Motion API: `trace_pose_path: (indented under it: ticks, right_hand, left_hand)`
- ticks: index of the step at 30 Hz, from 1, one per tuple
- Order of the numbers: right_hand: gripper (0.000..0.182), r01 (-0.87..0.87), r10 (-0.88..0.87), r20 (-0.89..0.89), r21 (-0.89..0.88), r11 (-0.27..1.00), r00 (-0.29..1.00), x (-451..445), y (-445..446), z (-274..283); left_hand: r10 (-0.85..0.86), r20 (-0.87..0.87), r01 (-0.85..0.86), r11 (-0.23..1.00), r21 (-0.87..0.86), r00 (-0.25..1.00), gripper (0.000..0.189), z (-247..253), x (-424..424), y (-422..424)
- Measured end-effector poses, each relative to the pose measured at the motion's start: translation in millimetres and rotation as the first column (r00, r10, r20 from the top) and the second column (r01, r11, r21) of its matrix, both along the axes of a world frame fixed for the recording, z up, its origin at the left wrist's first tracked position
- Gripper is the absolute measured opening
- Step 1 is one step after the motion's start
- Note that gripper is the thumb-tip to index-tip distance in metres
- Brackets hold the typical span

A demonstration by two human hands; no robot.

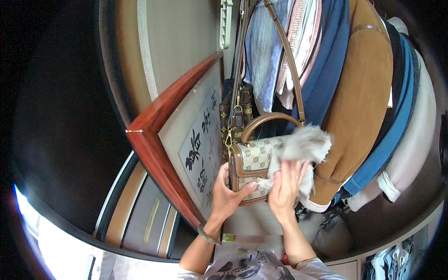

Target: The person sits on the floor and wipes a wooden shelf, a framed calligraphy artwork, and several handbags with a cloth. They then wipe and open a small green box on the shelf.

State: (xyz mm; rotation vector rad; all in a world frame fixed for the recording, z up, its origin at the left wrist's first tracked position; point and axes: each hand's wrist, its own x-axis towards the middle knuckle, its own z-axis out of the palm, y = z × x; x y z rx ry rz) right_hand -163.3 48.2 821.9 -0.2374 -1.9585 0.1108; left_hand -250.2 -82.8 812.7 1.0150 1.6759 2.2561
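Note:
A small handbag in beige patterned fabric with brown leather trim is in front of me. Its stiff brown top handle arches upward, and a brown shoulder strap runs up from it. My left hand grips the bag's lower left side, thumb across the front. Against the right part of the front flap, my right hand holds a frayed whitish cloth, fingers spread flat over it. The cloth is blurred and hides the bag's right side.
A red-framed calligraphy picture leans on my left. Behind the handbag stands a brown monogram bag. Several garments, including a brown coat and a blue denim garment, hang at the right. A white plastic hanger-like piece hangs above.

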Motion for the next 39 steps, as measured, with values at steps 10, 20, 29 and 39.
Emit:
trace_pose_path:
  ticks: [10, 20, 29, 39]
  right_hand:
    - [0.022, -0.268, 0.265, 0.128, 0.005, 0.963, 0.956, 24, -17, -73]
    - [0.076, -0.483, 0.309, -0.395, -0.489, 0.726, 0.865, 79, 17, -7]
    - [0.077, -0.07, -0.071, -0.316, -0.414, 0.908, 0.946, 119, 1, 18]
    - [0.053, -0.064, 0.064, -0.273, 0.007, 0.998, 0.96, 100, -3, -2]
  left_hand:
    - [0.051, -0.01, -0.051, 0.998, 0.026, 0.999, 0.052, 0, 0, -6]
    - [-0.182, 0.184, 0.167, 0.981, 0.095, 0.966, 0.061, -7, -2, -24]
    - [0.144, -0.223, -0.146, 0.989, 0.004, 0.964, 0.053, -29, -33, 51]
    - [0.678, -0.368, -0.771, 0.578, -0.268, 0.637, 0.128, -3, -74, 133]
